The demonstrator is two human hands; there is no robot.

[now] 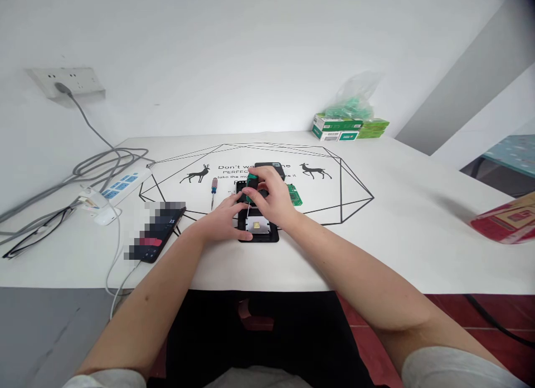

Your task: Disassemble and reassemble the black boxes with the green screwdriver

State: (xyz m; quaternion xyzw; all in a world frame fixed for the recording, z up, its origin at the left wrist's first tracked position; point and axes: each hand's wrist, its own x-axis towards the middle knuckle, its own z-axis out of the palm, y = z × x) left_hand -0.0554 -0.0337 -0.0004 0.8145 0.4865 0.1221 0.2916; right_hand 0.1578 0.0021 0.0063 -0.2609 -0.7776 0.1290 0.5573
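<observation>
Steadily, the right hand [271,195] grasps a green-handled screwdriver [252,182] whose long axis slants from the handle at the far end to a tip pointing down, nearer and slightly left, over a black housing [263,238]. Spread open, the left hand [223,218] rests along the housing's left side, thumb on its near-left part.

Right of the black housing [273,237], the white tabletop [393,243] gives a wide lane out to the red package [505,218]. Left lane narrower: smartphone [165,234] lies near the forearm, power strip [125,188] farther out. Far side: small screwdriver [214,184] and green circuit board [295,195] obstruct. Overhead: left hand [223,219] and right hand [276,195] crowd the housing.
</observation>
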